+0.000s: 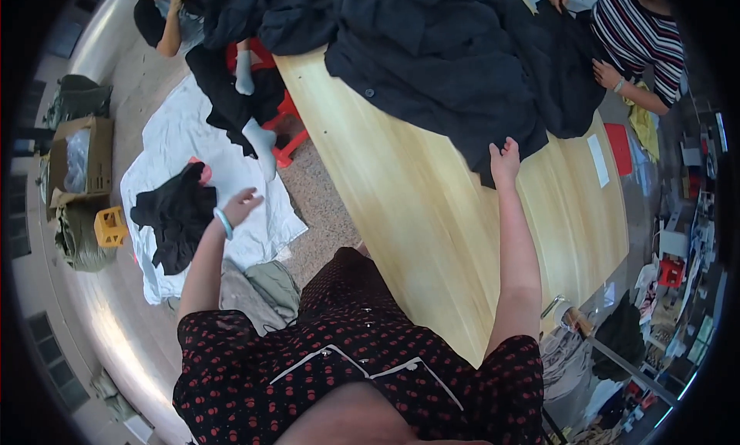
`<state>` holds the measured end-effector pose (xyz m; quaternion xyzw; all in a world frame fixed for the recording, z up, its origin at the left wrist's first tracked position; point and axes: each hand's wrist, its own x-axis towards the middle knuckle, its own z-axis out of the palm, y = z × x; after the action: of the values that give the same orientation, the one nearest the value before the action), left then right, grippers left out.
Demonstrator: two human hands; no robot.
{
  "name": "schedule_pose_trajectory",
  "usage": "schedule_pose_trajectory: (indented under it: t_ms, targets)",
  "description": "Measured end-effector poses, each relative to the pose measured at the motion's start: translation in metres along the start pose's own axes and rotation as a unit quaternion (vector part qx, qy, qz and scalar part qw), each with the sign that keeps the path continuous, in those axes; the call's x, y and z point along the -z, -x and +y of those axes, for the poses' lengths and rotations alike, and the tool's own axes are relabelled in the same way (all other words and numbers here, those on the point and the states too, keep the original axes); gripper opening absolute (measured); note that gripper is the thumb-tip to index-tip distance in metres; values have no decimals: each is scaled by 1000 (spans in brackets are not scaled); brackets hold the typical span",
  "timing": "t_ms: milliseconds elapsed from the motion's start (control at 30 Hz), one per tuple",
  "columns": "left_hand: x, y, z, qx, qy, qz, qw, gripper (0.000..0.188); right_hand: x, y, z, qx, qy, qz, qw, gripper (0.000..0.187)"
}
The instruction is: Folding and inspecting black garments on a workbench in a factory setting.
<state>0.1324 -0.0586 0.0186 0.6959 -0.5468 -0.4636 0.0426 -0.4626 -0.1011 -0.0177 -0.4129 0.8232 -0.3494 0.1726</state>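
Note:
A large black buttoned garment [432,67] lies in loose folds over the far part of a wood-grain table [432,237]. My right hand [505,164] is at its near edge, fingertips up and slightly apart, with no cloth visibly gripped; whether it touches the fabric is unclear. To the left, away from the table, my left hand [243,206] hovers with loosely spread fingers and holds nothing. A pale bracelet [223,223] circles that wrist. Beneath and beside it, a crumpled black cloth [179,214] rests on a white sheet [166,148] spread over the floor.
At the far right a person in a striped top [644,40] touches the black garment. Another person [171,21] sits at the far left near a red stool [289,129]. A cardboard box [96,156] and yellow crate [111,227] stand left; a metal rail [624,356] runs lower right.

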Motion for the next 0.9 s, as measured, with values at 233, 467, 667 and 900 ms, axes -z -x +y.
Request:
schedule_pose_trajectory:
  t_ms: [233, 467, 667, 900]
  targets:
    - [-63, -2, 81, -71, -118, -155, 978, 56, -6, -45, -67, -267, -232, 60, 934, 58]
    - [-71, -57, 153, -191, -50, -101, 975, 46, 23, 31, -74, -141, -475, -161, 854, 40]
    - [-104, -73, 252, -268, -35, -118, 955, 44, 67, 130, -69, -91, -308, -249, 914, 28]
    - [-178, -20, 262, -337, -34, -46, 940, 55, 95, 173, -105, -104, -438, -214, 867, 24]
